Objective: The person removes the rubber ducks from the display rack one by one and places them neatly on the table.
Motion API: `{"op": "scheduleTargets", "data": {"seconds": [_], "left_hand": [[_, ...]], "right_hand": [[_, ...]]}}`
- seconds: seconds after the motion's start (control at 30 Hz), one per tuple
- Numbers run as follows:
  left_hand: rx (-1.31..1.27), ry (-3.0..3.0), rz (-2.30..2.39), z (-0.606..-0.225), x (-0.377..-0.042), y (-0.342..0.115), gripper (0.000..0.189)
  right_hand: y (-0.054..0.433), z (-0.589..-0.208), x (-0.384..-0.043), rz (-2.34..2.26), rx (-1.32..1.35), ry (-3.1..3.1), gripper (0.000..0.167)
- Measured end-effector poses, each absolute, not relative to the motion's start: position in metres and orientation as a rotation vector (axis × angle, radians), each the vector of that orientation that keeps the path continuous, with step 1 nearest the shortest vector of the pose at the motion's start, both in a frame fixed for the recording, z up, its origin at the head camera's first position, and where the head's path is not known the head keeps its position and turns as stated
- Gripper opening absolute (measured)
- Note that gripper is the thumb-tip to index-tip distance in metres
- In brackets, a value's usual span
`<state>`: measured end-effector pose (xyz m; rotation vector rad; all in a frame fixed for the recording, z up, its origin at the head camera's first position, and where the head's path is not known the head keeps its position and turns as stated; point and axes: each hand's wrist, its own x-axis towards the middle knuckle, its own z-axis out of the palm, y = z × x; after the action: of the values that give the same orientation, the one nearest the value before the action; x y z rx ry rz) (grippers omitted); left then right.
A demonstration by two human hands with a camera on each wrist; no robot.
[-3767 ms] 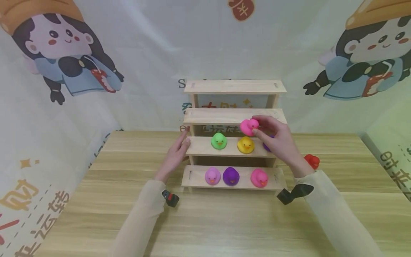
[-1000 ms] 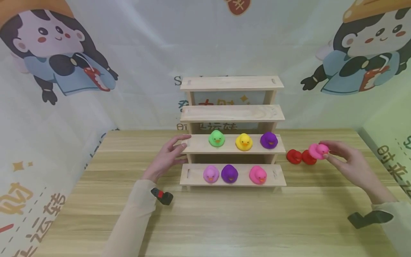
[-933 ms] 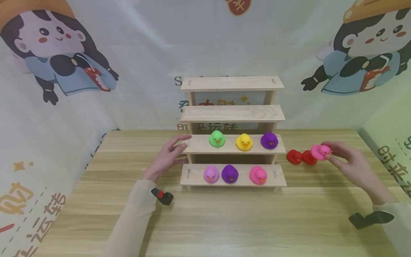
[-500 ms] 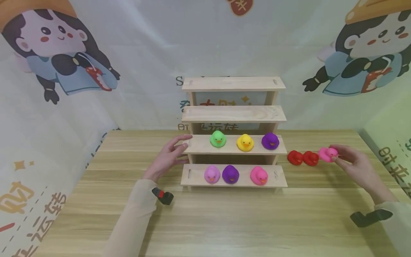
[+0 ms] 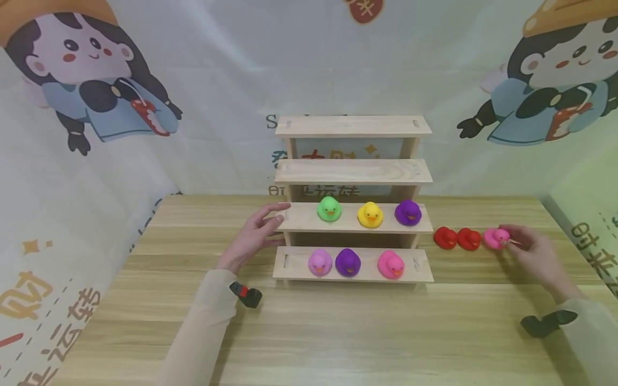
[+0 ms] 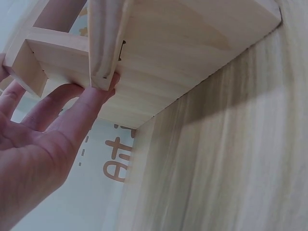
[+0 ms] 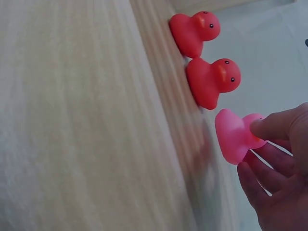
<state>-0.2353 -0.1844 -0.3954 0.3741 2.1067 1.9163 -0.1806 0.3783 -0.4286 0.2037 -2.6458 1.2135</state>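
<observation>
My right hand (image 5: 538,257) pinches a pink rubber duck (image 5: 495,238) at the right. In the right wrist view the thumb lies on the pink duck's (image 7: 231,137) head with fingers beneath. Whether its base touches the table, I cannot tell. Beside it sit two red rubber ducks (image 5: 444,238). My left hand (image 5: 251,236) holds the left end of a stepped wooden shelf (image 5: 352,172), fingers around a lower board's end. On that board stand a green duck (image 5: 329,209), a yellow duck (image 5: 370,215) and a purple duck (image 5: 408,213).
The lowest board (image 5: 289,268) bears a lilac duck (image 5: 320,262), another purple duck (image 5: 347,262) and a darker pink duck (image 5: 391,265). A wood-grain table (image 5: 338,332) lies beneath. Behind the shelf hangs a printed cloth (image 5: 232,96).
From the shelf, my right hand has carried the pink duck right, past the red ducks, then lowered it towards the table in line with them. My left hand stays at the shelf's left end.
</observation>
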Motion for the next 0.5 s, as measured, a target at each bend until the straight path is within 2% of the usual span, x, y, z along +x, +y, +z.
{"op": "scheduleTargets", "data": {"seconds": [0.5], "left_hand": [[0.386, 2.111, 1.920, -0.396, -0.235, -0.184, 0.044]], "right_hand": [[0.374, -0.447, -0.182, 1.269, 0.138, -2.593, 0.037]]}}
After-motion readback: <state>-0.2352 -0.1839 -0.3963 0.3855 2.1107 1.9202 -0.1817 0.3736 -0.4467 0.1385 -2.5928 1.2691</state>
